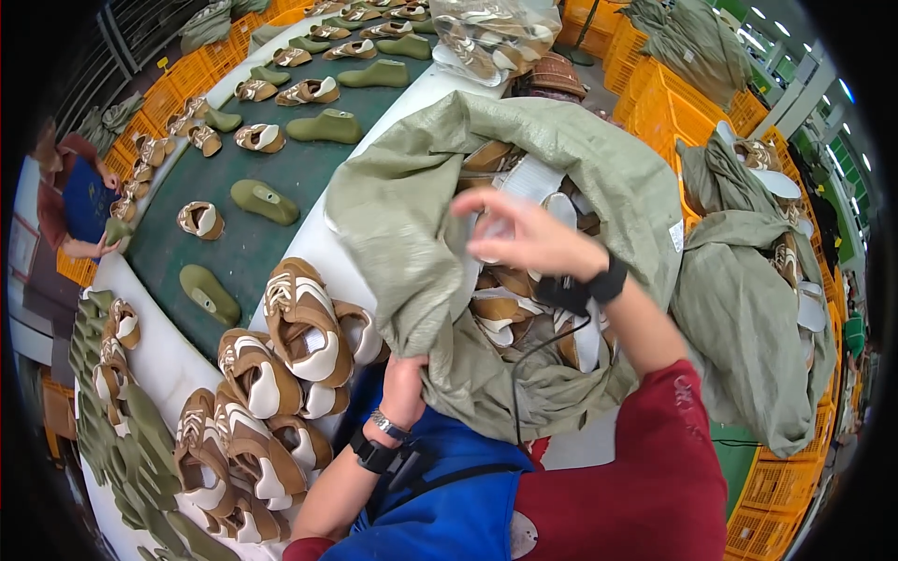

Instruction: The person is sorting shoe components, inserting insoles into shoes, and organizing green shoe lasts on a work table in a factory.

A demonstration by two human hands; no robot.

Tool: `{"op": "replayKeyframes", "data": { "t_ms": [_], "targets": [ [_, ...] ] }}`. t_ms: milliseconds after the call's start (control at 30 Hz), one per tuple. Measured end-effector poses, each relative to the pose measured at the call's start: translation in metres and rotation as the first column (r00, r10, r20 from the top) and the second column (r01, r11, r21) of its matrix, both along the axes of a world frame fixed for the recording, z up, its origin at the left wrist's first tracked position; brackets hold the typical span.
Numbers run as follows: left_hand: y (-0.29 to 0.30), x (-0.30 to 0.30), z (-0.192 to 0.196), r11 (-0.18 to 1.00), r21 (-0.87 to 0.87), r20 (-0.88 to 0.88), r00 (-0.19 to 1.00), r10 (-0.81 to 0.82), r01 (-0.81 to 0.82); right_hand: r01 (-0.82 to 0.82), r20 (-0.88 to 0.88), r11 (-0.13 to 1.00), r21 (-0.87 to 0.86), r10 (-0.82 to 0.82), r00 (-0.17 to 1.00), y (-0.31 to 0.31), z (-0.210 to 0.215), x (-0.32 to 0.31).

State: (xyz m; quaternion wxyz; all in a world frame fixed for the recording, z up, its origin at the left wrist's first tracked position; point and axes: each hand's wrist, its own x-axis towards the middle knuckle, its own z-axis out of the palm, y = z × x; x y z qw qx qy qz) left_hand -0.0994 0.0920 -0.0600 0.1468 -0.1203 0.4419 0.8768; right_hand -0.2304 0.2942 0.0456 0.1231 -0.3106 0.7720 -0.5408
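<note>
A large grey-green woven sack (pixel 608 159) stands in front of me with its mouth spread wide. Inside lie several brown-and-white sneakers (pixel 505 309), some with their white soles turned up. My left hand (pixel 407 379) is closed on the near left edge of the sack, its fingertips partly hidden by the fabric. Over the opening hangs my right hand (pixel 538 238), blurred by motion. Its forefinger and thumb are apart, and I see nothing held between them. Left of the sack, more brown sneakers (pixel 304 323) are piled on the white table edge.
Sneakers and green shoe lasts (pixel 325 126) are spread over a dark green conveyor belt (pixel 168 234). More lasts (pixel 140 449) heap up at the lower left. Across the belt a person (pixel 84 196) handles a last. Orange crates (pixel 655 103) and another sack (pixel 748 309) stand on the right.
</note>
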Motion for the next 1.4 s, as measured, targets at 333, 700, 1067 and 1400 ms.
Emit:
{"op": "replayKeyframes", "data": {
  "t_ms": [333,700,1067,1400],
  "targets": [
    [0.002,0.002,-0.028,0.91,-0.001,0.327,0.86,-0.391,0.414,0.432,-0.423,0.251,0.867,-0.089,0.902,0.123,-0.039,-0.204],
    [-0.007,-0.003,-0.075,0.769,-0.022,0.587,0.631,-0.507,0.639,0.544,-0.535,-0.073,0.836,-0.328,0.779,0.194,-0.007,-0.202],
    [-0.024,-0.009,-0.052,0.166,-0.725,0.494,0.672,-0.551,0.669,0.086,-0.315,0.552,0.829,0.335,0.888,-0.063,-0.041,-0.166],
    [-0.046,0.028,-0.025,0.164,-0.89,0.243,0.747,-0.618,0.426,-0.096,0.017,0.604,0.791,0.135,0.991,-0.066,-0.115,-0.154]
  ]
}}
